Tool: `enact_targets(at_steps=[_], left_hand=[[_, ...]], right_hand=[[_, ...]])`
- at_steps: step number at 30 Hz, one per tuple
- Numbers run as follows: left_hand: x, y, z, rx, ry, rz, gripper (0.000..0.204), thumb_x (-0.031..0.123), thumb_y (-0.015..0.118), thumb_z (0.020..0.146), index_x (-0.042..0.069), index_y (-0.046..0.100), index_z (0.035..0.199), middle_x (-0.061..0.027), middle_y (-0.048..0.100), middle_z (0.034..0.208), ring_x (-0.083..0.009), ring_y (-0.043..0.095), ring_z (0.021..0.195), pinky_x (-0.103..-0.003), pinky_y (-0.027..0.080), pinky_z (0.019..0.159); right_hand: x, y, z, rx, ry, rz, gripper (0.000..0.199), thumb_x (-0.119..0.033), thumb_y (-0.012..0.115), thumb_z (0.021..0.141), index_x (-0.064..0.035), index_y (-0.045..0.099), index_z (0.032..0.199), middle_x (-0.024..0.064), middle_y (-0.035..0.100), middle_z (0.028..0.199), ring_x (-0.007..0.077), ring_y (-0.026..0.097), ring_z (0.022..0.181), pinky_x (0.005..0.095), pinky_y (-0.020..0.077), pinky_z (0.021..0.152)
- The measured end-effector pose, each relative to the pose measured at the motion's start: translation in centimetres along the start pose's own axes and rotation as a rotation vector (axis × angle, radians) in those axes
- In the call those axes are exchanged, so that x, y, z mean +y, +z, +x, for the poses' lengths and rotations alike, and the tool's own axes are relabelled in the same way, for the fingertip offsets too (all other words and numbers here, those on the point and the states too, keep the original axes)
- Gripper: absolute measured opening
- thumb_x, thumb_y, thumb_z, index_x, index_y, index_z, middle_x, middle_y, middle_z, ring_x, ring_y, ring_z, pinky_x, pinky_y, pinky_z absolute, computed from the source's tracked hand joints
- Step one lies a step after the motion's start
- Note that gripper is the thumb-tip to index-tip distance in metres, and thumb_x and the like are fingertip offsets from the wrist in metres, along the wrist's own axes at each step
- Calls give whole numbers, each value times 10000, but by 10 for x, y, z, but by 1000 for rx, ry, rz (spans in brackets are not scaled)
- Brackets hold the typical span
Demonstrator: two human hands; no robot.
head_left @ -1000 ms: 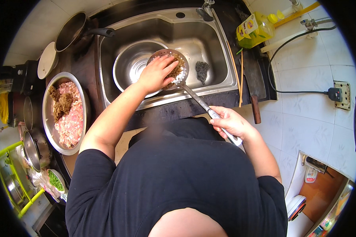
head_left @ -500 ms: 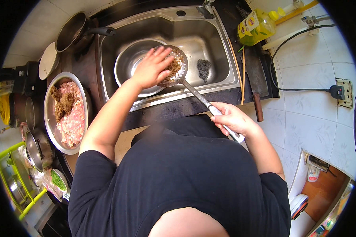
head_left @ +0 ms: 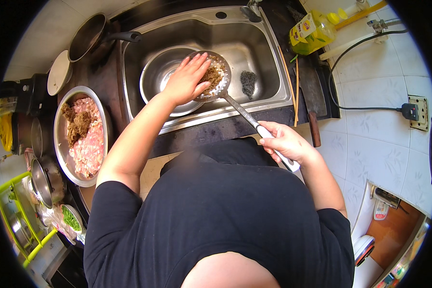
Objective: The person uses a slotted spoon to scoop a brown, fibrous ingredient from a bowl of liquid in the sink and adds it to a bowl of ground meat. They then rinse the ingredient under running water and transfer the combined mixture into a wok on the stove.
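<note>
Pressing down on a clump of brown, stringy food in a round perforated metal skimmer ladle [head_left: 215,77], the left hand [head_left: 187,79] is lying flat with fingers spread, palm on the food, not closed around anything. Compared with a second ago the hand has slid a bit further over the ladle and is covering more of the food, so to me it looks like the squeezing is well underway rather than just starting. The right hand [head_left: 285,142] is wrapped tight around the ladle's long handle near its white end, keeping the ladle tilted over the shiny round steel bowl [head_left: 161,72] that's sitting in the stainless steel sink [head_left: 266,57]. The ladle hasn't really shifted, it's staying right over the bowl's rim.

Off to the person's left on the dark desk [head_left: 113,91] there's a wide steel basin of pink minced meat [head_left: 84,137] with some of the same brown stuff on top. A dark scrubber-looking lump [head_left: 248,82] is lying in the sink, though I can't say for sure what it is. A yellow bottle of liquid [head_left: 311,31] is standing behind the sink, and a pair of wooden chopsticks [head_left: 293,81] is resting along its right edge.
</note>
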State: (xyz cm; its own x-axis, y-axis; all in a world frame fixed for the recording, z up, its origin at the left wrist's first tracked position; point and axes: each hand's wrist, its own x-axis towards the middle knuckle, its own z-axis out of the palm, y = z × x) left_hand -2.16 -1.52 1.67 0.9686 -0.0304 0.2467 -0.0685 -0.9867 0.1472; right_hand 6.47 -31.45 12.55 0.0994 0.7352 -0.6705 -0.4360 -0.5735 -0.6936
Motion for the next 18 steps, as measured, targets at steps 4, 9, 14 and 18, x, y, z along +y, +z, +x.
enact_targets(at_steps=[4,9,14,18], left_hand=[[8,2,9,-184,80,-108,556,322,486,859,70,342,1333,-132,349,1379,-294,299,1293,-439,237,1060],[-2,-13,6,-295,149,-156,487,264,501,845,143,407,1307,-102,344,1389,-309,292,1293,-468,239,1050],[4,-7,2,-225,263,-62,446,272,505,835,160,456,1264,-64,347,1390,-325,277,1292,-501,227,1040],[3,-3,0,-229,292,-115,383,243,533,819,122,523,1182,-60,450,1306,-303,367,1233,-466,287,1018]], right_hand=[[-4,0,1,-32,15,-3,397,-66,521,846,12,417,1220,-9,483,578,48,435,387,178,373,375],[2,-7,-1,-44,32,-25,267,-63,518,843,17,480,1095,1,475,571,60,445,390,192,381,373],[-5,-5,-2,-27,25,-22,357,-70,524,848,9,440,1185,-4,476,559,54,439,386,189,377,373],[-2,-13,-1,-46,41,110,446,-77,540,842,4,409,1260,5,481,562,63,429,375,187,365,367]])
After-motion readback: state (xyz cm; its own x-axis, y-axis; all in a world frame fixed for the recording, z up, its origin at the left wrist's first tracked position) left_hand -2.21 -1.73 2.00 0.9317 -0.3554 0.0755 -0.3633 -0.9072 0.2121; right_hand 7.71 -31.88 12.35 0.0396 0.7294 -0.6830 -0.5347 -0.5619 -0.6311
